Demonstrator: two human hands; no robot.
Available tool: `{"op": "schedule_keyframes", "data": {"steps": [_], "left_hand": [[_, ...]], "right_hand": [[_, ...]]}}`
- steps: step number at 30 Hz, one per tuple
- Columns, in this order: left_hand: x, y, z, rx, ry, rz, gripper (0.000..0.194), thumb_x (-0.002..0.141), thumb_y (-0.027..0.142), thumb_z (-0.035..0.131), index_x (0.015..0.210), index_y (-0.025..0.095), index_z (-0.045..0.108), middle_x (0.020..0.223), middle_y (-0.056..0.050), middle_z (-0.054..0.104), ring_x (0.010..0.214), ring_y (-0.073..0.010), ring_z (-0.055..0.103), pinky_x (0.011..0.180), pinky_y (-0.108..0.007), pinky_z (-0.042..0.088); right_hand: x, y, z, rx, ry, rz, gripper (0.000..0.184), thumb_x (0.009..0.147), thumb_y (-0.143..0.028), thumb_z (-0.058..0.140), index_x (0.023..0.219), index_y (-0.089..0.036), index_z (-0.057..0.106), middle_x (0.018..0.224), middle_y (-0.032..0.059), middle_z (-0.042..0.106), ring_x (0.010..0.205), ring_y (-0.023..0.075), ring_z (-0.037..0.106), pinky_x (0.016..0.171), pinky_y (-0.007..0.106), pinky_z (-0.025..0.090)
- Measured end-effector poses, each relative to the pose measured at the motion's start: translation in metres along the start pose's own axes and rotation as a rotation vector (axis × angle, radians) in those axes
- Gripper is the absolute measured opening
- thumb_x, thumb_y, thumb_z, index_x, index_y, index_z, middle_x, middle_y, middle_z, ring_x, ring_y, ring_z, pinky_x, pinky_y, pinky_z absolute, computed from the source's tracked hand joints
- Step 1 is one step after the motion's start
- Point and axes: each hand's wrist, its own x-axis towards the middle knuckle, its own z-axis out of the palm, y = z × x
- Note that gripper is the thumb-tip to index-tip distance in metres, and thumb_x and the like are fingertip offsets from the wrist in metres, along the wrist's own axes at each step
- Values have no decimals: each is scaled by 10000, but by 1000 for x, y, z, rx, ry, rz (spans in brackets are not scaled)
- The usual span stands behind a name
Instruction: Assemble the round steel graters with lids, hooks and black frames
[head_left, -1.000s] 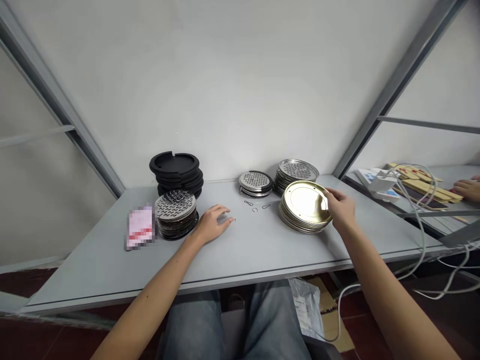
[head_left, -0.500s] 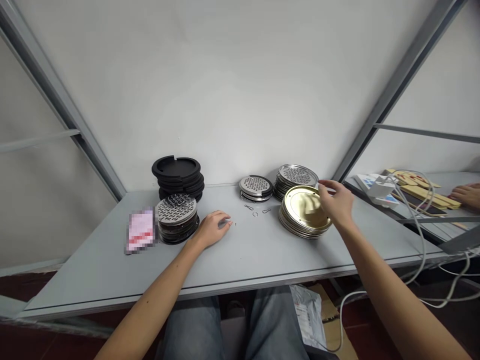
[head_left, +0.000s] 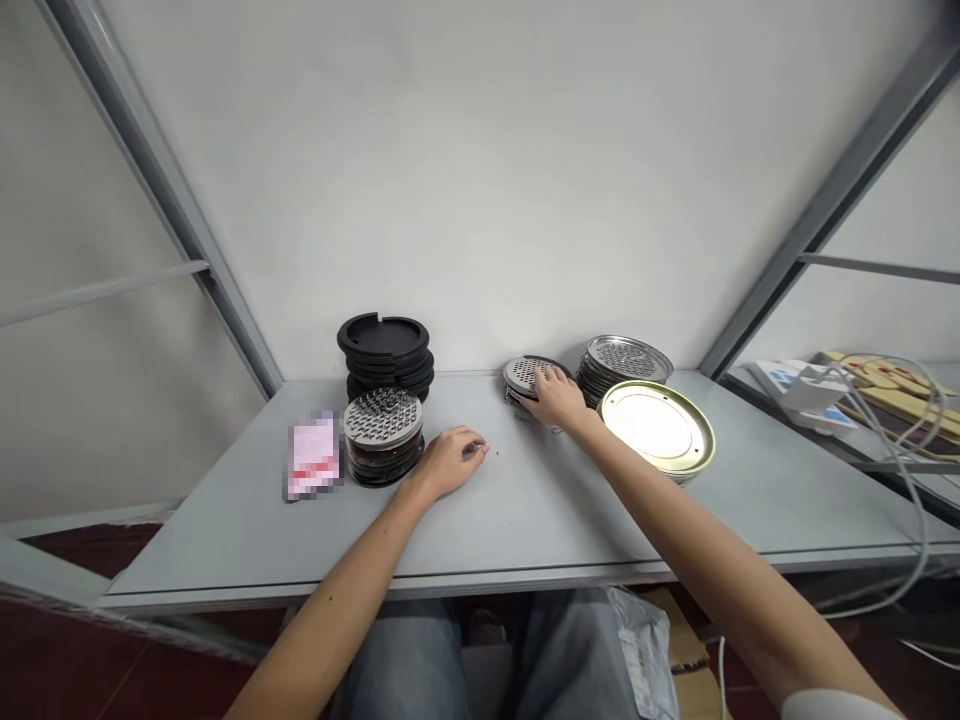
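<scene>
My left hand (head_left: 450,460) rests on the grey tabletop, fingers loosely curved and a small gap between thumb and fingertips, with nothing in it. Beside it stands a stack of round metal grater discs (head_left: 384,420), darker discs below. My right hand (head_left: 559,400) reaches over a small set of round grater plates (head_left: 523,374) with a black rim piece. Its fingers are stretched over the top plate; whether they press on it I cannot tell. Small metal clips near it are mostly hidden by the hand. Under my right forearm's far side sits a stack of gold-rimmed round lids (head_left: 660,425).
Black round rings or trays (head_left: 384,338) are stacked at the back left. A pixelated pink packet (head_left: 313,455) lies at left. More grater discs in rims (head_left: 628,358) are piled by the wall. White cables (head_left: 911,500) hang at right, near a white adapter (head_left: 817,390).
My right hand has left the gold lid stack and moved left onto the small grater set. My left hand stays in place on the table. The view has shifted slightly to the left.
</scene>
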Motion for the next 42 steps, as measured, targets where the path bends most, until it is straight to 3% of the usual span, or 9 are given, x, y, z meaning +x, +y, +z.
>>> {"op": "schedule_keyframes", "data": {"steps": [10, 17, 20, 22, 24, 28, 31, 37, 42], "left_hand": [[1, 0, 1, -11, 20, 37, 154, 879, 240, 556, 919, 177, 691, 907, -41, 693, 796, -159, 634, 758, -271, 495], [0, 0, 2, -14, 66, 31, 167, 880, 231, 549, 988, 188, 668, 949, -47, 679, 815, -173, 645, 783, -302, 520], [1, 3, -2, 37, 230, 49, 392, 853, 217, 580, 1243, 194, 543, 1170, -97, 605, 1021, -219, 614, 915, -365, 498], [2, 5, -6, 125, 369, 62, 620, 805, 240, 658, 1372, 193, 412, 1354, -146, 473, 1225, -286, 498, 1031, -442, 421], [2, 7, -11, 223, 421, 95, 738, 768, 251, 717, 1411, 204, 357, 1438, -164, 381, 1325, -330, 393, 1086, -498, 352], [1, 9, -12, 313, 281, 254, 661, 805, 170, 678, 1397, 227, 388, 1422, -140, 433, 1328, -303, 408, 1084, -484, 367], [1, 6, -7, 286, 208, 284, 633, 797, 133, 673, 1374, 208, 424, 1330, -121, 545, 1248, -282, 498, 1053, -471, 407], [0, 0, -2, 202, 186, 280, 486, 818, 45, 595, 1276, 197, 540, 1206, -108, 650, 1157, -260, 585, 984, -485, 466], [0, 3, -1, 16, 296, 273, 385, 868, 139, 607, 1246, 209, 574, 1191, -99, 658, 1135, -236, 599, 979, -455, 489]], "right_hand": [[-15, 7, 15, -52, 134, -40, 371, 871, -278, 514, 1213, -136, 503, 1215, 177, 577, 1108, 306, 518, 876, 399, 410], [-11, 15, 17, 44, 430, -155, 395, 900, -130, 367, 1264, -113, 520, 1244, 182, 606, 1151, 324, 510, 961, 482, 378], [-17, 12, 11, 97, 509, -266, 459, 902, -123, 379, 1352, -149, 466, 1338, 130, 563, 1238, 299, 465, 1037, 485, 331], [-25, 7, 9, 137, 519, -374, 467, 913, -127, 383, 1372, -170, 456, 1371, 97, 543, 1272, 276, 447, 1072, 466, 307], [-34, 0, 10, 184, 508, -487, 454, 929, -146, 391, 1375, -195, 464, 1372, 73, 546, 1273, 258, 456, 1077, 451, 312], [-52, -16, 18, 256, 483, -673, 421, 957, -188, 399, 1367, -235, 482, 1346, 51, 573, 1240, 235, 498, 1063, 450, 340], [-60, -25, 23, 301, 467, -737, 402, 956, -213, 430, 1351, -231, 504, 1307, 57, 603, 1203, 244, 522, 1023, 455, 391], [-64, -29, 26, 422, 469, -722, 376, 920, -242, 501, 1292, -226, 556, 1242, 87, 633, 1148, 246, 550, 980, 445, 456], [-57, -10, 32, 648, 520, -484, 506, 843, -286, 605, 1333, -215, 499, 1275, 117, 594, 1179, 260, 545, 1008, 470, 449]]}}
